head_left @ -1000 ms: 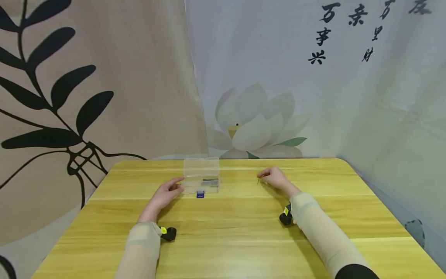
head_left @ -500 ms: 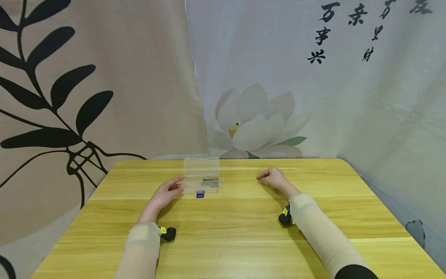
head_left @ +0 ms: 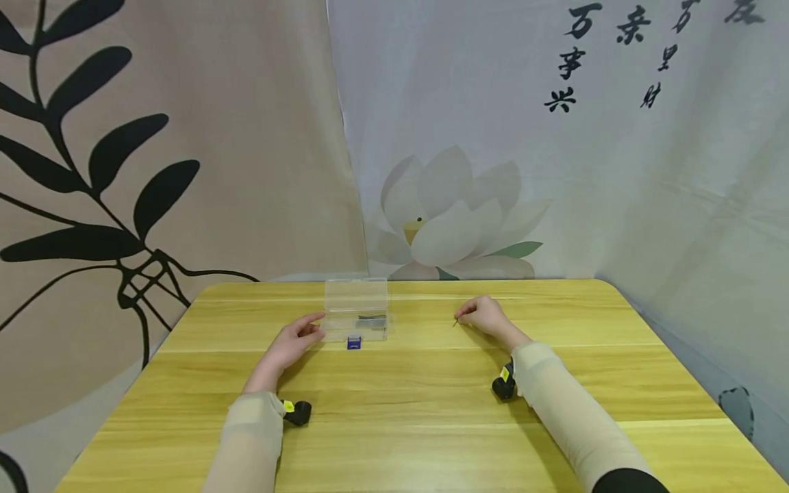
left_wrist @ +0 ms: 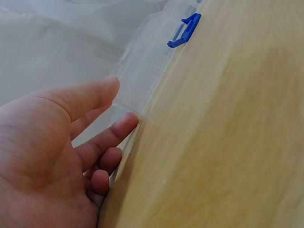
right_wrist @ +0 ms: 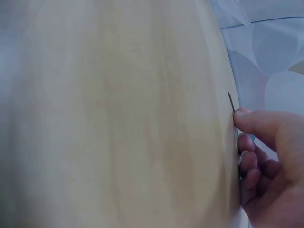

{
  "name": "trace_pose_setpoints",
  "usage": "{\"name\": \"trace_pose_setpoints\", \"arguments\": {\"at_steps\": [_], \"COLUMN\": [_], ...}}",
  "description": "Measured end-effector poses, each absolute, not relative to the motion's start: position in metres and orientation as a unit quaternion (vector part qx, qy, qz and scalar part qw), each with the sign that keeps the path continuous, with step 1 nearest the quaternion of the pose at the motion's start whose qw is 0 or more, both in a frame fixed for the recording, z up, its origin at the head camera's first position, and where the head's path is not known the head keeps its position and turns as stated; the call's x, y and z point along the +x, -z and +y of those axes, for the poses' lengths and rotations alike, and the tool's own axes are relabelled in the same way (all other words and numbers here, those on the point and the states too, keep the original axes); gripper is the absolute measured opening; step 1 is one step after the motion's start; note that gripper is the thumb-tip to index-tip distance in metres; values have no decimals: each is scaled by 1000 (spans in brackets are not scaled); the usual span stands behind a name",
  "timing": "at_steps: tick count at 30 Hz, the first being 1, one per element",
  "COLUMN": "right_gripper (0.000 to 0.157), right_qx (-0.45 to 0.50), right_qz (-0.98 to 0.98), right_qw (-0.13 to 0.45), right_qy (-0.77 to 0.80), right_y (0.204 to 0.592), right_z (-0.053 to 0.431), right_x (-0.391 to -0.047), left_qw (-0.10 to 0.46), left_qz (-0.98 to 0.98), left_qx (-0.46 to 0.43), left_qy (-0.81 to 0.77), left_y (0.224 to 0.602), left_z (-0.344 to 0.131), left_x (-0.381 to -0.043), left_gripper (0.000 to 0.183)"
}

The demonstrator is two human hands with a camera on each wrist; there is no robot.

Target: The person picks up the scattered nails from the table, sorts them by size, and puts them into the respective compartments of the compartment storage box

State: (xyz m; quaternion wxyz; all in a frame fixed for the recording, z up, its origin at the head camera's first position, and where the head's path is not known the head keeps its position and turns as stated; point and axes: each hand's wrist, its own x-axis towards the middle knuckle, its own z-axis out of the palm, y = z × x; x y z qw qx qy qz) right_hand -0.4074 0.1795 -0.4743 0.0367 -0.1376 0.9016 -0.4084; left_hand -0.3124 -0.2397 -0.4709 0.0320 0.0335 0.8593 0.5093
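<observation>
A clear plastic box (head_left: pixel 345 334) stands with its lid raised toward the back of the table, its blue latch (head_left: pixel 354 344) hanging at the front. Several thin dark sticks (head_left: pixel 372 318) lie inside it on the right. My left hand (head_left: pixel 294 346) rests against the box's left end, thumb and fingers spread and loosely bent; the left wrist view puts the fingertips (left_wrist: pixel 127 122) right at its edge. Well to the right of the box, my right hand (head_left: pixel 487 316) pinches a thin dark stick with a narrow tip (right_wrist: pixel 231 100) between thumb and forefinger, its other fingers curled in.
The wood-grain table (head_left: pixel 394 418) reaches back to a printed curtain (head_left: pixel 456 212) right behind the box. Small black wrist cameras (head_left: pixel 298 413) ride under both sleeves, close over the tabletop.
The stick in my right hand has tilted, its lower tip swinging slightly left. That hand has shifted a touch to the left. My left hand and the box stay put.
</observation>
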Motion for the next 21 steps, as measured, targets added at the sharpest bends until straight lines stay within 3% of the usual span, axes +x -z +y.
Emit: {"name": "trace_pose_setpoints", "arguments": {"at_steps": [13, 21], "right_gripper": [6, 15], "right_qx": [-184, -178], "right_qz": [906, 868], "right_qw": [12, 54], "right_qy": [381, 461], "right_y": [480, 462], "right_z": [183, 186], "right_x": [-408, -403], "left_qw": [35, 32], "left_qz": [857, 858], "left_qx": [36, 29], "left_qy": [-513, -511], "left_y": [458, 472], "left_z": [-234, -242], "left_x": [-307, -314], "left_gripper": [50, 50]}}
